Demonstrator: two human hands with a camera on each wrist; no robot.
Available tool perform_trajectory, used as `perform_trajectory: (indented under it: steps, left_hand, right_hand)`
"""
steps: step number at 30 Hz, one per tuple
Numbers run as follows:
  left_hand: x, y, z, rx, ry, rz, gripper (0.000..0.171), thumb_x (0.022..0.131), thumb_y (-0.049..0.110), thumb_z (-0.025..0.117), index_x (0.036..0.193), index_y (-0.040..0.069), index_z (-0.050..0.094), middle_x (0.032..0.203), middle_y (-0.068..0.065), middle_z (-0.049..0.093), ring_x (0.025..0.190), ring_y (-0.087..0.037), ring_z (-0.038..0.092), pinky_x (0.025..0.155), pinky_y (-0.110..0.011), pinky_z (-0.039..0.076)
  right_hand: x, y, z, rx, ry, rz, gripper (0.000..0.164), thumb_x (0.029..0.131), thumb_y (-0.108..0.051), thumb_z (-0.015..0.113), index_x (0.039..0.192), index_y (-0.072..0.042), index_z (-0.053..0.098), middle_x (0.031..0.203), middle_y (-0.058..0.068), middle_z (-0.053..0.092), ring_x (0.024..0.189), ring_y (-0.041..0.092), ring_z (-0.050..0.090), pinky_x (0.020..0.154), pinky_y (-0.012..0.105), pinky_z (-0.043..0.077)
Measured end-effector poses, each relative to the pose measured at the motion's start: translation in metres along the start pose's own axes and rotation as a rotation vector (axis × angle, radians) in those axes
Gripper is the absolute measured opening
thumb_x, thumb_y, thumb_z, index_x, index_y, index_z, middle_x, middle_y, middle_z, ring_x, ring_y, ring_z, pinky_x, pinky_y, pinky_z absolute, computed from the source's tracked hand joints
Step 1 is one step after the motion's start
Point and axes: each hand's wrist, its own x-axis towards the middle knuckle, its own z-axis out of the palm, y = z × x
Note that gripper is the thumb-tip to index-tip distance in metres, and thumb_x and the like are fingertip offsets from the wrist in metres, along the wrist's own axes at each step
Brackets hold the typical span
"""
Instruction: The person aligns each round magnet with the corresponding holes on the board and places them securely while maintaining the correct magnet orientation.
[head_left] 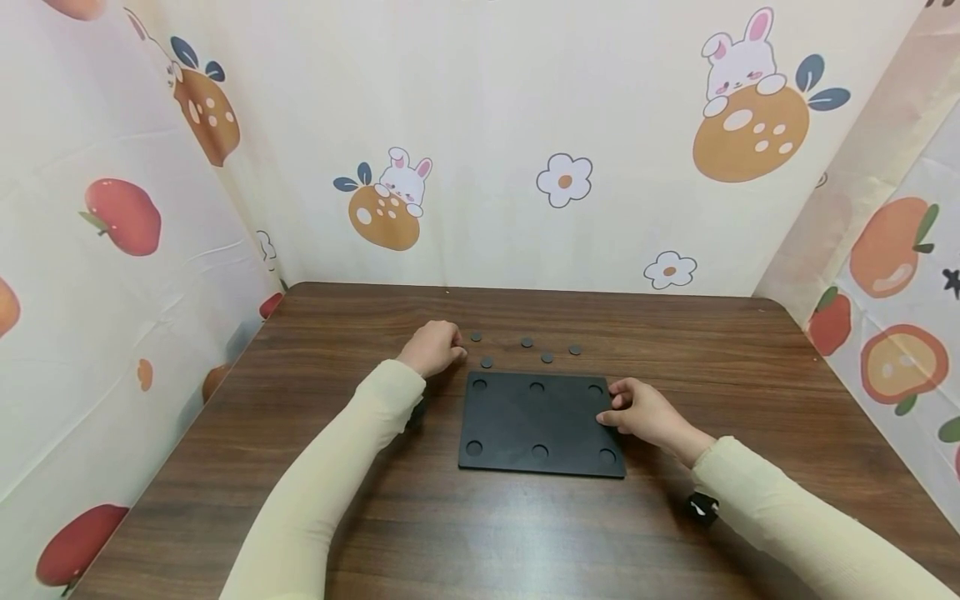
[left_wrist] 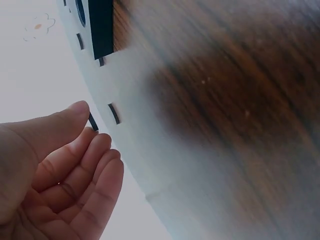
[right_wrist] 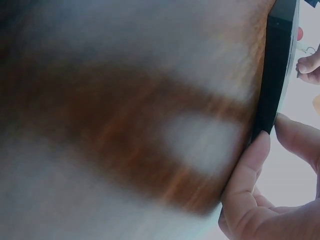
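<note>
One right grip [head_left: 651, 414], narrowly parted, pinches the board [head_left: 540, 421].

Text: none can be read | Mark: white shape [head_left: 702, 507] seen on black wrist device [head_left: 694, 513], too small to be deciphered

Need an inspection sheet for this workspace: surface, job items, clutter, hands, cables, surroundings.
Surface: brown wood-grain table, light reflecting off its near part.
Job's things: black board with six round recesses, no disc seen seated; five small dark discs loose beyond its far edge.
Clutter: nothing seen.
Left hand: fingers bent, beside the leftmost discs; whether it holds one, cannot tell.
Right hand: thumb and fingers grip the board's right edge.
Cables: nothing seen.
Surroundings: pale cloth printed with fruit, rabbits and flowers, behind and both sides.
</note>
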Motion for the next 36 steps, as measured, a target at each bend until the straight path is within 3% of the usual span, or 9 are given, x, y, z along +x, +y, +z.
perform_trajectory:
  steps: [5, 36]
  left_hand:
    - [-0.005, 0.002, -0.001, 0.005, -0.004, 0.018, 0.014, 0.088, 0.023, 0.064, 0.093, 0.01, 0.067, 0.092, -0.002, 0.064, 0.074, -0.013, 0.057, 0.069, -0.03, 0.048]
    - [-0.031, 0.006, 0.008, -0.099, 0.05, 0.125, 0.017, 0.087, 0.02, 0.064, 0.099, 0.009, 0.065, 0.091, -0.001, 0.062, 0.082, -0.012, 0.057, 0.074, -0.028, 0.048]
  right_hand:
    - [-0.001, -0.001, 0.0, 0.006, -0.007, -0.002, 0.057, 0.08, -0.017, 0.072, 0.123, 0.005, 0.042, 0.096, 0.011, 0.047, 0.08, 0.018, 0.052, 0.07, 0.031, 0.052]
    - [0.0, -0.002, -0.002, -0.001, -0.006, 0.016, 0.058, 0.079, -0.02, 0.073, 0.123, 0.003, 0.042, 0.096, 0.011, 0.047, 0.078, 0.018, 0.052, 0.07, 0.031, 0.052]
